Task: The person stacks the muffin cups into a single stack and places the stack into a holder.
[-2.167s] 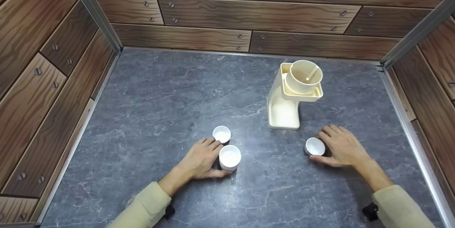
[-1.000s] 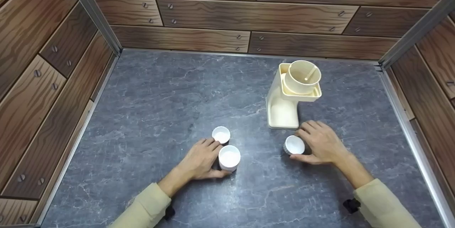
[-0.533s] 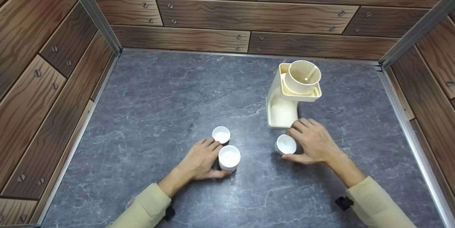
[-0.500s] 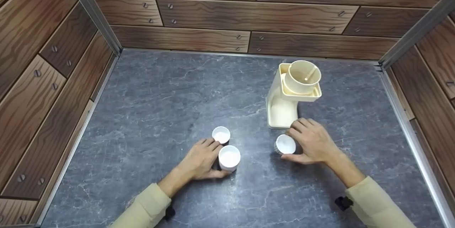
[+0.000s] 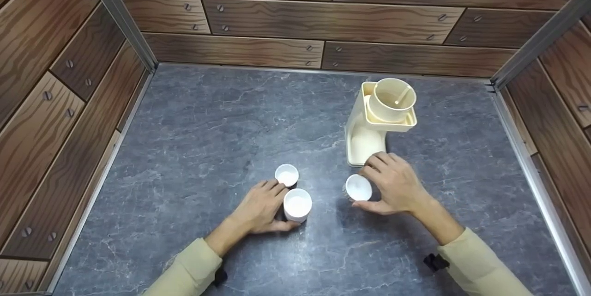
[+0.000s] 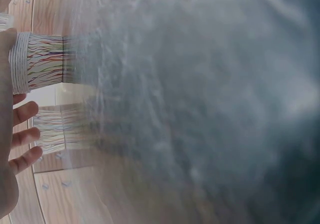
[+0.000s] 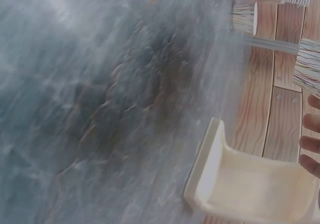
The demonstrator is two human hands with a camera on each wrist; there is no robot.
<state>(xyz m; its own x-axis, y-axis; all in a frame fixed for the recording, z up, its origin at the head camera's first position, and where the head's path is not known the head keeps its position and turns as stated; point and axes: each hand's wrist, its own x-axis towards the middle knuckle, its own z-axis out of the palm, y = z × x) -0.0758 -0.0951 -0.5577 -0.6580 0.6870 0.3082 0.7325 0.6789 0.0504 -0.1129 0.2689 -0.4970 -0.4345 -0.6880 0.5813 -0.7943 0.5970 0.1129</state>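
My left hand (image 5: 260, 208) curves its thumb and fingers around a white cup (image 5: 298, 204) with a ribbed rim and coloured streaks, which stands upright on the table. Just behind it, close to my left fingertips, is a smaller streaked white cup (image 5: 287, 175). On the right, my right hand (image 5: 392, 184) grips another small white cup (image 5: 358, 188) between thumb and fingers. In the right wrist view this streaked cup (image 7: 307, 66) sits raised above the tabletop. Behind that hand stands a cream-coloured machine-like stand (image 5: 367, 146) with a round container (image 5: 392, 99) on top.
The dark marbled table (image 5: 208, 125) is enclosed by wood-patterned walls (image 5: 277, 19) at the back and both sides. A short stick (image 5: 402, 95) shows inside the round container. The stand's foot lies right beside my right fingers.
My right hand has moved left with its small cup, from the right of the stand to in front of its foot. The left hand and its cup stayed in place.
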